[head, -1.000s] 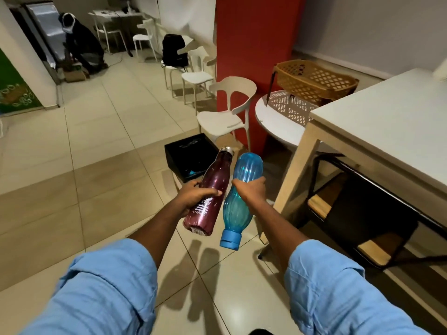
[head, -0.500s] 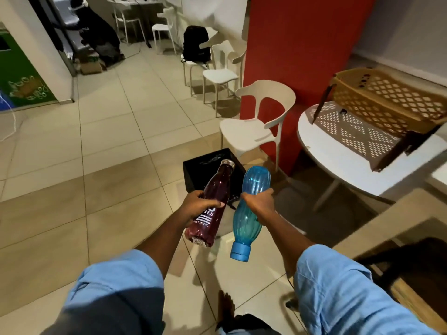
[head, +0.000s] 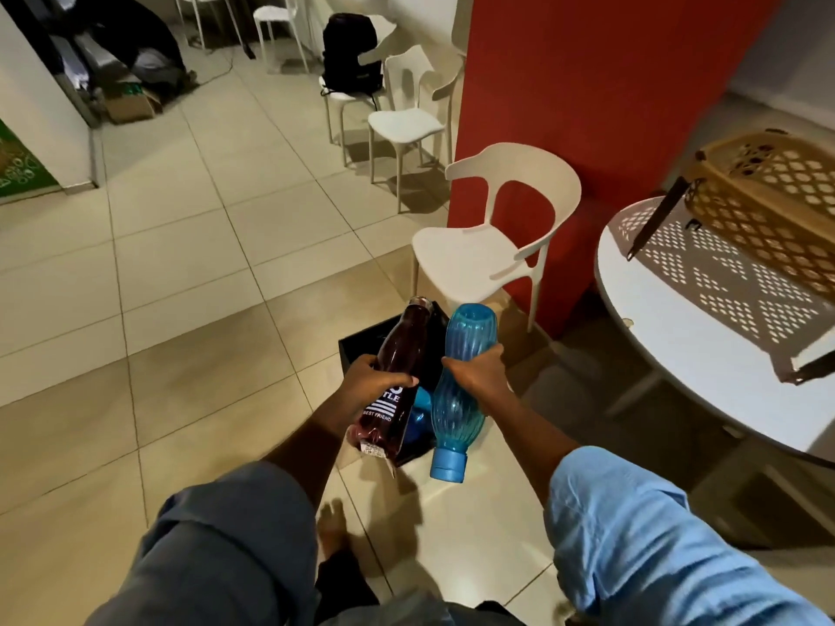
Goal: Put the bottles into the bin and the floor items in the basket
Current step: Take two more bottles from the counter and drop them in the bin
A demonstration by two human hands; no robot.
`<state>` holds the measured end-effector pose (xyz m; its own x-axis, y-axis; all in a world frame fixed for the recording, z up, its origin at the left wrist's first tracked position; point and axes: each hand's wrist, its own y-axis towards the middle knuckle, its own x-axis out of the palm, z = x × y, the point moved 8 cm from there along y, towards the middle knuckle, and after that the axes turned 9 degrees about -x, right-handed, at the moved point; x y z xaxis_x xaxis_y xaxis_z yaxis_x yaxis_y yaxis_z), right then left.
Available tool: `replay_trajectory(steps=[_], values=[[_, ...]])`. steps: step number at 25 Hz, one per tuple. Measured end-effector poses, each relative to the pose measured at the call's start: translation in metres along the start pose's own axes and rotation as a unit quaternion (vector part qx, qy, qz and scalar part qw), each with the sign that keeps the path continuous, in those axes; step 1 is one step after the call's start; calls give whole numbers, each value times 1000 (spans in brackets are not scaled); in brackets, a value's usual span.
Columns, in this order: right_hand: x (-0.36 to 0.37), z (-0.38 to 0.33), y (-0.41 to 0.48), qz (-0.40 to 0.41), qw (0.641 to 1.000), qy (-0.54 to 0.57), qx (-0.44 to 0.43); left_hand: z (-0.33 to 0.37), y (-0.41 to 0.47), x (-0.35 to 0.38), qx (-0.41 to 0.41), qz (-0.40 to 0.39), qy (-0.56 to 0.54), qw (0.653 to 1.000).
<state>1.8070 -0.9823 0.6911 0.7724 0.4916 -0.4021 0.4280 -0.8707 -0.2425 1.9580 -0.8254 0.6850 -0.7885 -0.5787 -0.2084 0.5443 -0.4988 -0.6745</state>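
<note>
Vs half a second ago: camera has closed in, both bottles now sit directly over the black bin (head: 361,347) instead of short of it. Bin is mostly hidden behind them; only its rim at 10 o'clock of the left hand and a dark inner wall show. Something blue lies inside, between the bottles, too hidden to identify.

Left hand (head: 370,384): fingers wrapped tight round the middle of the maroon bottle (head: 397,377). Smooth glossy body, white stripes and "BEST FRIEND" print, metal cap pointing to 12 o'clock, base toward the camera.

Right hand (head: 479,375): fingers closed round the waist of the blue bottle (head: 461,386). Translucent ribbed plastic, held upside down, solid blue cap at 6 o'clock, rounded base at 12.

The two bottles are just beside each other, nearly touching at the upper ends. Light blue sleeves on both arms.

Around: white moulded plastic chair (head: 492,246) at 1 o'clock of the bin, against a red pillar (head: 610,106). Tan lattice basket (head: 768,196) at 3 o'clock on a round white table (head: 705,350), casting a perforated shadow. More white chairs and a black backpack (head: 350,52) at 12 o'clock. Glossy beige floor tiles (head: 180,264). A bare foot (head: 332,530) shows at 6 o'clock.
</note>
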Motion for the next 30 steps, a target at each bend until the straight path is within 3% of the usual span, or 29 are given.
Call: replay_trajectory(steps=[6, 13, 16, 21, 24, 30], values=[[34, -17, 64, 85, 996, -11, 1, 48, 91, -25, 30, -39, 111, 993], [66, -36, 100, 153, 987, 33, 28, 103, 161, -28, 90, -110, 284, 948], [77, -36, 109, 137, 989, 12, 55, 115, 183, -22, 119, -135, 324, 929], [73, -20, 105, 88, 981, -103, 142, 122, 211, -19, 82, -115, 324, 935], [65, -7, 91, 59, 976, -112, 178, 119, 209, 1, 70, -141, 391, 907], [32, 21, 41, 95, 962, -135, 217, 112, 169, 75, 127, -196, 461, 856]])
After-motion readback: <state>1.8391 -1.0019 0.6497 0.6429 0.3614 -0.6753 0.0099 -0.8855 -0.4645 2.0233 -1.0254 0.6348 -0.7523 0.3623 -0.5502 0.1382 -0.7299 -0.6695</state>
